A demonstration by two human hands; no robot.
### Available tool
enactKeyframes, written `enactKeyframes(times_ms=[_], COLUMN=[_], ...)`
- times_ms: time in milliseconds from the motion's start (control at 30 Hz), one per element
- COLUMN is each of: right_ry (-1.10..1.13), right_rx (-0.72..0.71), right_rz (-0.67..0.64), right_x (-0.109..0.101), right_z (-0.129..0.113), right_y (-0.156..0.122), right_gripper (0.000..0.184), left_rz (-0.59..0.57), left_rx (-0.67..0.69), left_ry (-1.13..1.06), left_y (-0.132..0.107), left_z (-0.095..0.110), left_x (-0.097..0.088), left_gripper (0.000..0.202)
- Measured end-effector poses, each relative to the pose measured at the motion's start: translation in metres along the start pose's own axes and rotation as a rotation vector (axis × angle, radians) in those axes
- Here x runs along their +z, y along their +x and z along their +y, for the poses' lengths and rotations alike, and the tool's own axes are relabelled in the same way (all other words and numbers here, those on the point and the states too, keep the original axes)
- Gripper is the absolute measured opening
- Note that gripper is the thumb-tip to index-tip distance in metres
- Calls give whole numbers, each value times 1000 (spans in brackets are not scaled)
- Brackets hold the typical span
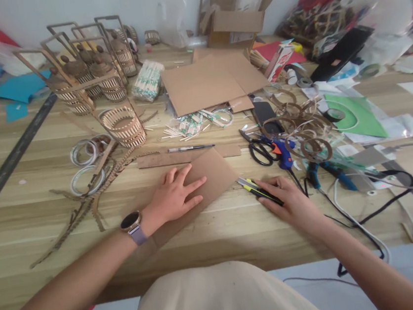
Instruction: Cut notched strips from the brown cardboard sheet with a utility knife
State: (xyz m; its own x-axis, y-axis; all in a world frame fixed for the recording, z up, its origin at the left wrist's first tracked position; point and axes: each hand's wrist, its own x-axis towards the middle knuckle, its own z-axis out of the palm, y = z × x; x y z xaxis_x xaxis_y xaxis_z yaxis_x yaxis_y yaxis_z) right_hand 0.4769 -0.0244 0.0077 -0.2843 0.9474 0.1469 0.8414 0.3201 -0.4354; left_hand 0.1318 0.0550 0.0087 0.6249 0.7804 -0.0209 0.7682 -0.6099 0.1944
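My left hand (174, 196) lies flat with fingers spread on a brown cardboard sheet (214, 174) that rests on the wooden table (30, 210). A watch sits on that wrist. My right hand (289, 198) is closed around a yellow and black utility knife (257, 189), whose tip touches the right edge of the cardboard sheet. A narrow cardboard strip (187, 155) lies just beyond the sheet, with a pen (191, 148) on it.
Black scissors (260, 150) and a blue glue gun (283, 152) lie right of the sheet, among cardboard rings and cables. Wooden slat baskets (89, 78) stand at the back left, tape rolls (84, 164) nearby. Flat cardboard (209, 80) and an open box (235, 17) lie farther back.
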Motion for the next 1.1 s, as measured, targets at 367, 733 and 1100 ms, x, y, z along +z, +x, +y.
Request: enactKeyframes(times_ms=[367,733,1100], right_ry=[-28,-3,40], right_rx=[49,20,29], right_rz=[-53,-52,-43], right_x=[4,16,26], right_z=[-28,-47,-67], right_y=[-4,-8,-6], right_gripper=[45,43,43], left_rz=[24,-4,18], left_rx=[10,-4,4], left_ry=[-6,12,-15], left_y=[-1,-1,-1], left_z=[-2,0,0], left_x=[4,0,3], left_gripper=[47,48,47])
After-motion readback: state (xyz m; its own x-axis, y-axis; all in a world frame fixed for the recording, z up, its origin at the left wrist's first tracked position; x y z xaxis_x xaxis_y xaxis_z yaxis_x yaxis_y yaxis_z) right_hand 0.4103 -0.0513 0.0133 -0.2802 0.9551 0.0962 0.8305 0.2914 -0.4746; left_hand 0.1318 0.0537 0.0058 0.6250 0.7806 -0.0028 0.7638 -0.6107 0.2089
